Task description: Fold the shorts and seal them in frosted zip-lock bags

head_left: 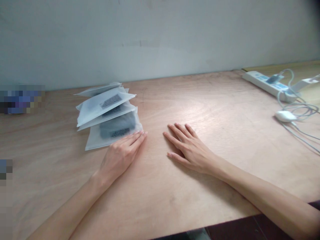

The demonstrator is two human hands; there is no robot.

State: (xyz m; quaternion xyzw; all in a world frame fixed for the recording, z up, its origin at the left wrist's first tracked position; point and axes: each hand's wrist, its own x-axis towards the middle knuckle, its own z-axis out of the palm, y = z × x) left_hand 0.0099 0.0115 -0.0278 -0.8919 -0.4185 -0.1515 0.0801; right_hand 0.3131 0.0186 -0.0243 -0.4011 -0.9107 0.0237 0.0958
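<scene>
Both hands rest on the wooden table. My left hand (125, 149) lies with its fingers stretched out close together, its fingertips at the near right edge of a frosted plastic zip bag (95, 140); it grips nothing. That bag has printed black text and something dark inside whose kind I cannot make out. Several similar frosted bags (90, 108) overlap in a loose pile behind it, some tilted up. Palm down to the right, my right hand (187, 146) has its fingers spread and touches only the tabletop.
A white power strip (270, 87) with plugs stands at the back right of the table (160, 203). Beside it lie a white charger (285, 116) and coiled cables. A pixelated patch covers something at the far left. Behind the table rises a pale wall (160, 40).
</scene>
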